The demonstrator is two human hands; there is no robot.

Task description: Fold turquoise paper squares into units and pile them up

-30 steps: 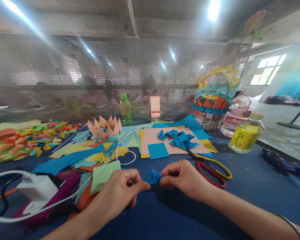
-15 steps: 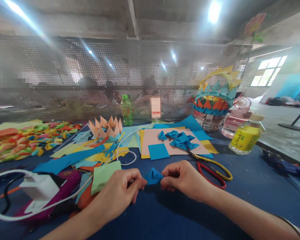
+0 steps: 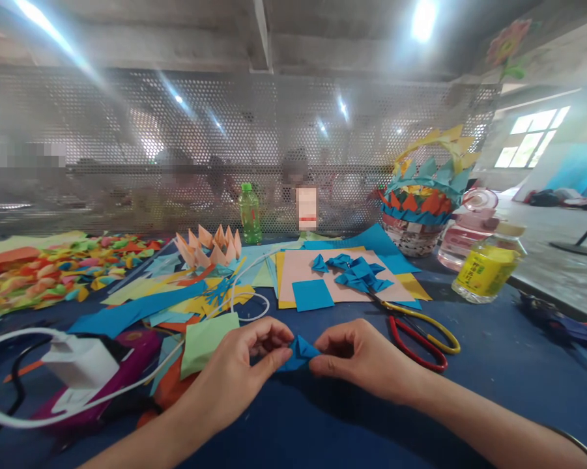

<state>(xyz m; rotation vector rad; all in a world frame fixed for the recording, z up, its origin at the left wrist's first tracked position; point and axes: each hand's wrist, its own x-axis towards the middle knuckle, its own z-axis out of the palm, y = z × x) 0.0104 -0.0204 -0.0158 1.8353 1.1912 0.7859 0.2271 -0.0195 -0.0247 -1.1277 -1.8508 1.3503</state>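
A small folded blue paper piece (image 3: 298, 353) sits between both hands just above the dark blue tabletop (image 3: 322, 423). My left hand (image 3: 239, 378) pinches its left side with thumb and fingers. My right hand (image 3: 359, 358) pinches its right side, fingers curled. Behind the hands lies a pink sheet (image 3: 332, 277) with a flat blue square (image 3: 313, 294) and several folded blue pieces (image 3: 356, 272) on it.
Red and yellow scissors (image 3: 420, 332) lie right of the hands. A white charger (image 3: 78, 361) with cable is at left, beside paper scraps (image 3: 166, 306). A paper basket (image 3: 423, 202), a yellow jar (image 3: 486, 270), a green bottle (image 3: 250, 213) and a mesh screen stand behind.
My left fingers have shifted onto the blue piece and press its left side; the piece has tilted and dropped slightly. The view has drifted a little.
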